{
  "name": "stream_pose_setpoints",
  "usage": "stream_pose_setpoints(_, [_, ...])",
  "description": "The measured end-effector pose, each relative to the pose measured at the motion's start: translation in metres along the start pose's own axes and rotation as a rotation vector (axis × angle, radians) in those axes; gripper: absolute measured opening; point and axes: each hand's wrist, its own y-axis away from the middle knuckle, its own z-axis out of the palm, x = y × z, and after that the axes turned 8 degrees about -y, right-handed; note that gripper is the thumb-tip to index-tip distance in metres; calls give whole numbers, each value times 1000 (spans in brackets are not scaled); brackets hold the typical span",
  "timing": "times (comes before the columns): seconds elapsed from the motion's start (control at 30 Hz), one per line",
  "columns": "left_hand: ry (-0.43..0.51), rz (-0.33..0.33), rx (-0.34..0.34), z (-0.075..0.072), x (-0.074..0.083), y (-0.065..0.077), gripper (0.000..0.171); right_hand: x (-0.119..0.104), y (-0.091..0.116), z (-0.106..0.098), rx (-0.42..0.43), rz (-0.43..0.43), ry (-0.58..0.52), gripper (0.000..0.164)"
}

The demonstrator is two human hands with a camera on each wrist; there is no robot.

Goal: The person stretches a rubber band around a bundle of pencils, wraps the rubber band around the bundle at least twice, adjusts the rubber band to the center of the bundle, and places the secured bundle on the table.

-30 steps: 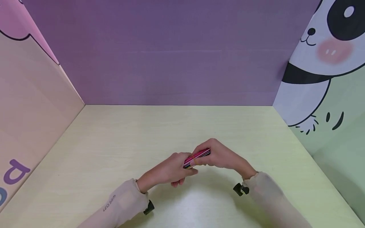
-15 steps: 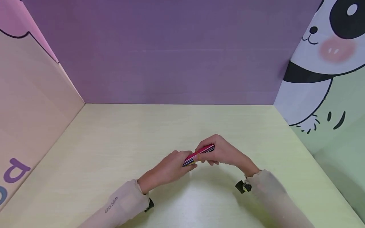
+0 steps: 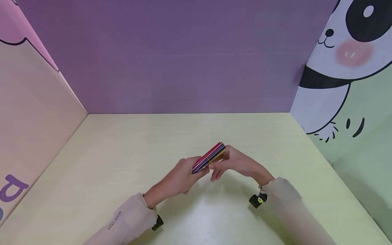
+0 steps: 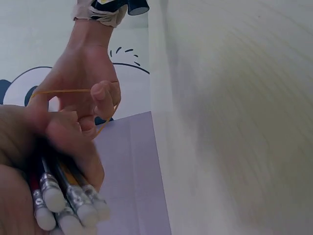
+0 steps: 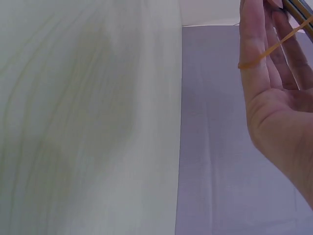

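Note:
My left hand (image 3: 185,173) grips a slanting bundle of pencils (image 3: 206,162) above the table. White eraser ends (image 4: 54,200) show at the bundle's near end in the left wrist view. An orange rubber band (image 4: 63,91) is stretched across the thumb and curled fingers of my right hand (image 3: 237,161), which is beside the bundle's far half. In the right wrist view the band (image 5: 274,49) runs from a digit of that hand toward dark pencil shafts (image 5: 299,11). Where it passes round the bundle is partly hidden by the hands.
Beneath both hands lies a pale wood-grained table (image 3: 137,143). A purple panel (image 3: 183,58) stands at the back, a beige panel (image 3: 36,102) at the left, and a green panel with a panda picture (image 3: 352,102) at the right.
The bundle has tilted more steeply, its far end now uncovered. My right hand has let go of the pencils and moved to their lower right side, while my left hand keeps its grip.

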Motion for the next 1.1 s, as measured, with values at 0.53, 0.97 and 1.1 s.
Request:
stream_pose_setpoints(0.53, [446,-140,31,-21,-20,-8,32,-6,2,-1,30,-248,-264,25])
stream_pose_setpoints(0.97, [451,-10,143,-14,-7,-6,26,-4,-3,2,474,-80,-180,25])
stream_pose_setpoints(1.1, [369,21,198,-9,-5,-4,23,-5,-5,6,481,0,-26,17])
